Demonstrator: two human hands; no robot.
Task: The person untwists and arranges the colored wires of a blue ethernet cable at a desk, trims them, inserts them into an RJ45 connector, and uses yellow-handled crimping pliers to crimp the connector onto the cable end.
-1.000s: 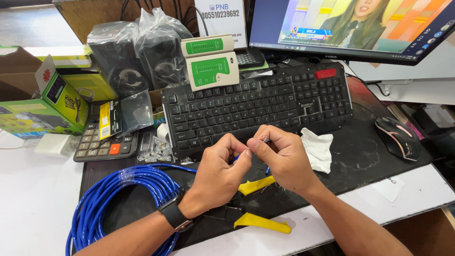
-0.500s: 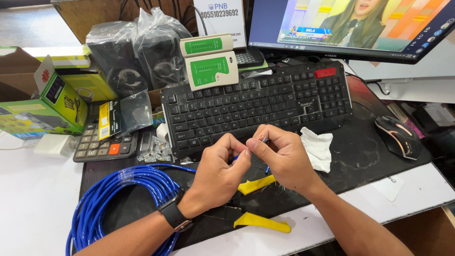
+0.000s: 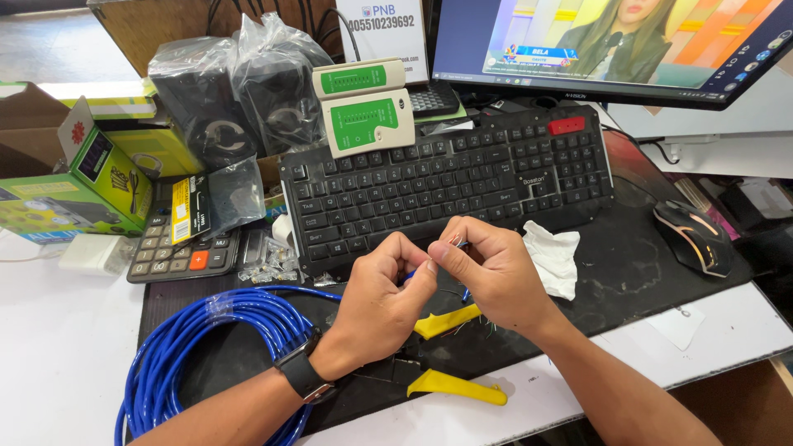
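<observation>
My left hand [image 3: 382,299] and my right hand [image 3: 487,268] meet in front of a black keyboard [image 3: 446,177]. Both pinch the end of a blue network cable [image 3: 407,277], whose thin stripped wires stick up between my right fingertips. The rest of that cable lies as a blue coil [image 3: 206,347] on the black desk mat [image 3: 636,272] at the left. A crimping tool with yellow handles [image 3: 450,355] lies on the mat under my hands. My left wrist wears a black watch.
A green and cream cable tester [image 3: 363,107] leans on the keyboard's top edge. Wrapped speakers [image 3: 239,91], green boxes [image 3: 91,177], a calculator [image 3: 178,248] and clear plugs [image 3: 264,260] sit left. A crumpled tissue [image 3: 553,256], a mouse [image 3: 694,235] and a monitor [image 3: 611,41] are right.
Both hands stay together on the cable end. Only the fingertips shift slightly on the wires.
</observation>
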